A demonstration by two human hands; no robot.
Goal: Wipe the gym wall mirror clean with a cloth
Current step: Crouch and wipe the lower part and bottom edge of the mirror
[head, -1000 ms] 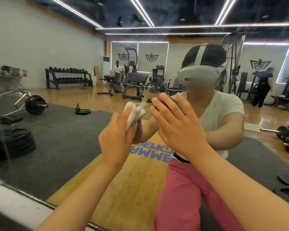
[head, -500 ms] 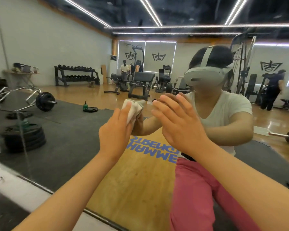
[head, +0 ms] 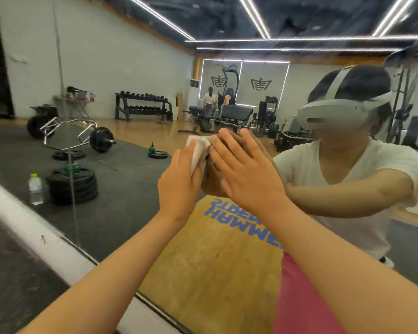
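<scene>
The gym wall mirror (head: 121, 208) fills almost the whole view and reflects the room and me. My left hand (head: 180, 182) holds a small white cloth (head: 198, 150) flat against the glass, fingers over it. Just to its right, my right hand (head: 245, 169) lies flat on the mirror with straight, spread fingers and holds nothing. The reflections of both hands meet them at the glass.
A white ledge (head: 34, 227) runs under the mirror's lower edge, and a vertical seam (head: 69, 165) splits the panels at the left. Reflected are a water bottle (head: 35, 189), stacked weight plates (head: 73, 184), a barbell, benches and people far back.
The view has swung left, so more of the left mirror panel, its seam and the water bottle show. Both hands stay together on the glass, the left hand still pressing the cloth.
</scene>
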